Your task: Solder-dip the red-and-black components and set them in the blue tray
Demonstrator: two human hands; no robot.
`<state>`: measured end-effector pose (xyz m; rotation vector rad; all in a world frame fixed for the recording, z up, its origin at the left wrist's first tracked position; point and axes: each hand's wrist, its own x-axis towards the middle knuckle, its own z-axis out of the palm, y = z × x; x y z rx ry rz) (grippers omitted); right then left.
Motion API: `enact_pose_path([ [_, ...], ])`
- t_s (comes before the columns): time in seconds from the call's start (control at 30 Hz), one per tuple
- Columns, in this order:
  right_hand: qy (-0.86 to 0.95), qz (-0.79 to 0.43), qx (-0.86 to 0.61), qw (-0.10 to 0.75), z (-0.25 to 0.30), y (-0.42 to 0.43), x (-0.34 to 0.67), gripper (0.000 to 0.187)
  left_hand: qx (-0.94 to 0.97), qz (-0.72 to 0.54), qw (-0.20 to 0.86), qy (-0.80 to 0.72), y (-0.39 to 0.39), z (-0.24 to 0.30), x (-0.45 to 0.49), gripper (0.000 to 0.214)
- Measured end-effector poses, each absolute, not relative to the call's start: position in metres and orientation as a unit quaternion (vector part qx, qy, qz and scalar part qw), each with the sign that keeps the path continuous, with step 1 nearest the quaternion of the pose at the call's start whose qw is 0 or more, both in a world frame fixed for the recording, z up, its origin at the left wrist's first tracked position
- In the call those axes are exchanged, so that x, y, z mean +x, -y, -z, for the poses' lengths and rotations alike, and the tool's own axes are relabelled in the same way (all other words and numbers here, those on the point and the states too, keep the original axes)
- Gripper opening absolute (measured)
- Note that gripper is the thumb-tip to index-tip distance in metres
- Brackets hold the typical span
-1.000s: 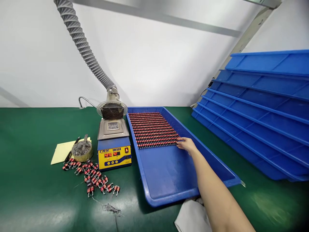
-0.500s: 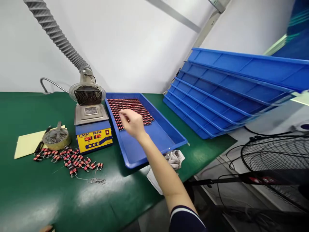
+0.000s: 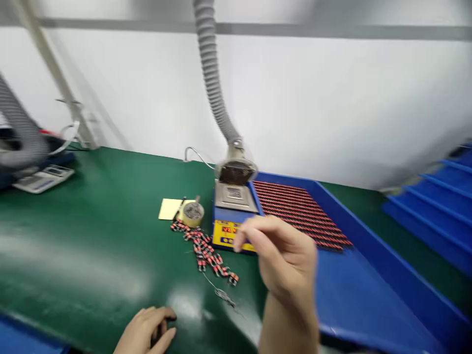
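My right hand (image 3: 285, 260) is raised in front of the yellow-fronted solder pot unit (image 3: 236, 216), fingers loosely bent, with nothing visible between thumb and forefinger. It is slightly blurred. On the green table, at the bottom edge of view, my left hand (image 3: 145, 329) has curved fingers with the thumb apart and holds nothing I can see. Between the hands and the unit lies a loose pile of small red-and-black components (image 3: 206, 250) with bent metal leads. Rows of similar red-and-black components (image 3: 298, 211) fill the far part of a blue tray (image 3: 398, 290).
Beside the pile stand a round tin (image 3: 192, 214) of grey scraps and a yellow paper (image 3: 168, 209). A tangle of thin wire (image 3: 224, 296) lies nearer. A ribbed exhaust hose (image 3: 210, 64) hangs over the unit. Stacked blue trays (image 3: 435, 206) lean at right; a scale-like device (image 3: 44, 178) sits left.
The view has swung left. My right hand has moved from above the tray's rows back toward the unit and pile. My left hand now shows much more at the bottom.
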<state>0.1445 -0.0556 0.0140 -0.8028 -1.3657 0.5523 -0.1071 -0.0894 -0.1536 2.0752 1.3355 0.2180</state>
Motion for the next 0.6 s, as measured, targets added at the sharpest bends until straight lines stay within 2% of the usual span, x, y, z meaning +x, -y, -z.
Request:
enact_pose_path([
  [0.1,0.600,-0.237,-0.355,0.677,-0.014,0.059,0.147,0.012,0.772,-0.032,0.361,-0.521,0.070,0.117,-0.106,0.034],
  [0.27,0.612,-0.272,-0.356,0.651,-0.008,0.056,0.157,0.011,0.807,-0.040,0.257,-0.530,0.008,0.099,-0.085,0.044],
  [0.4,0.504,-0.426,-0.281,0.697,-0.005,0.039,0.156,0.022,0.820,-0.060,0.220,-0.525,-0.033,0.120,-0.054,0.051],
  [0.5,0.351,-0.567,-0.220,0.712,-0.009,0.031,0.150,0.031,0.825,-0.074,0.193,-0.526,-0.042,0.136,-0.041,0.047],
  [0.6,0.267,-0.634,-0.170,0.705,-0.010,0.029,0.144,0.035,0.824,-0.082,0.182,-0.531,-0.043,0.147,-0.039,0.042],
])
